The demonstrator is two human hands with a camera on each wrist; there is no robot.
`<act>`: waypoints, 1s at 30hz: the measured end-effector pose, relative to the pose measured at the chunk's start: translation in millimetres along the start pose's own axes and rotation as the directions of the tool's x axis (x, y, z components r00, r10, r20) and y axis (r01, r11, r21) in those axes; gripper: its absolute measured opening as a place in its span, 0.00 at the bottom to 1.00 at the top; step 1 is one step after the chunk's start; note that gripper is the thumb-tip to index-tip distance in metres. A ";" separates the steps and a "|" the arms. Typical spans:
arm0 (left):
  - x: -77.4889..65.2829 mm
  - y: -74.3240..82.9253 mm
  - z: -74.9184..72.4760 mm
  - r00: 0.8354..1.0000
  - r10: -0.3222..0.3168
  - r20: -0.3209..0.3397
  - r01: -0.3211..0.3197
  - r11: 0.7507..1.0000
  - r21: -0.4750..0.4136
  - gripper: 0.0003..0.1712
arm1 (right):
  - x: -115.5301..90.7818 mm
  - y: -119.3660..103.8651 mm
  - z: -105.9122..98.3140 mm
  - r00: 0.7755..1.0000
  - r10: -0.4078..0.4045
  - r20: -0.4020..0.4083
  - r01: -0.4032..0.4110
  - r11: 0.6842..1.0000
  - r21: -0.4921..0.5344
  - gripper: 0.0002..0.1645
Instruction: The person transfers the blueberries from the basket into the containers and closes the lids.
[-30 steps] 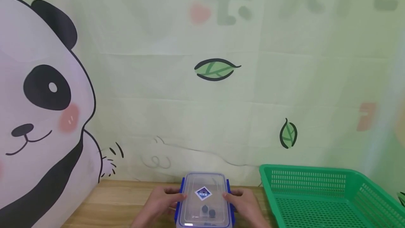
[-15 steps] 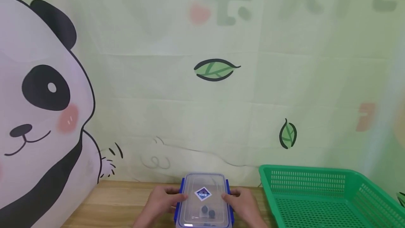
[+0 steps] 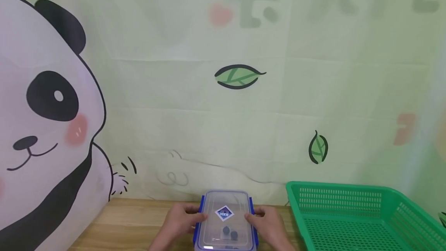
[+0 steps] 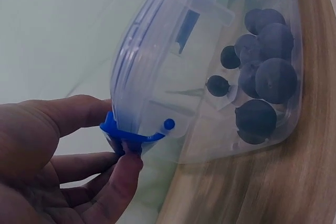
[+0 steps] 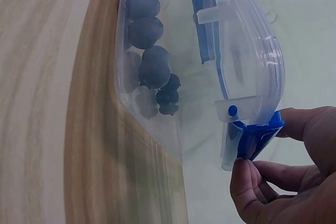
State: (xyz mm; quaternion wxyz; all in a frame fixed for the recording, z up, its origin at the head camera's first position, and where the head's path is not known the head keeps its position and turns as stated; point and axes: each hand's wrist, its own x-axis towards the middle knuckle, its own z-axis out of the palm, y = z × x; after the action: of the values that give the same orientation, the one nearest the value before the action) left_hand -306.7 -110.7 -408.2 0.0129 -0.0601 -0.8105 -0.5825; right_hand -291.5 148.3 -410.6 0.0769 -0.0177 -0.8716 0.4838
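Note:
A clear plastic food storage box (image 3: 223,200) with a lid and blue side latches stands on the table in front of me. Several dark round fruits that look like blueberries (image 4: 275,80) lie on its bottom. In the head view my left hand (image 3: 179,222) is at the left side, its thumb on the lid edge. The left wrist view shows its fingers pinching a blue latch (image 4: 134,136), which stands out from the wall. On the opposite side my right hand (image 3: 270,224) pinches the other blue latch (image 5: 257,137), likewise angled outward. Some fingertips are hidden behind the latches.
A green perforated plastic basket (image 3: 348,226) stands to the right of the box. The wooden table (image 3: 122,220) ends at the back against a pale green cloth (image 3: 156,88) printed with a panda and leaves.
Both hands keep their places at the sides of the box, with only slight shifts of the fingers. The box and the basket stay where they were.

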 end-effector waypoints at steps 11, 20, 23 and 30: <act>-2.4 6.1 0.8 0.999 0.052 0.005 -0.052 0.992 0.113 0.16 | 2.0 1.1 -0.7 1.000 -0.028 0.011 0.028 1.000 -0.004 0.17; -2.6 5.8 1.6 0.999 0.047 -0.008 -0.045 0.987 0.152 0.17 | 2.3 1.7 -0.5 0.999 -0.042 0.015 0.042 0.999 -0.013 0.17; -2.9 4.8 1.3 0.998 0.058 -0.005 -0.056 0.985 0.161 0.17 | 2.6 2.4 -0.5 0.999 -0.048 0.018 0.049 0.999 -0.013 0.17; -2.8 3.5 1.8 0.995 0.104 -0.006 -0.101 0.975 0.196 0.16 | 2.1 1.9 0.2 0.998 -0.055 0.019 0.055 0.998 -0.010 0.17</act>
State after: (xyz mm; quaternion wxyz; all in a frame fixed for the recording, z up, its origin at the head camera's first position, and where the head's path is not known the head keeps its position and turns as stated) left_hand -303.4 -108.2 -405.8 0.0552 -0.0958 -0.8594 -0.4992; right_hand -293.7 149.4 -412.0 0.0820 0.0102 -0.8749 0.4772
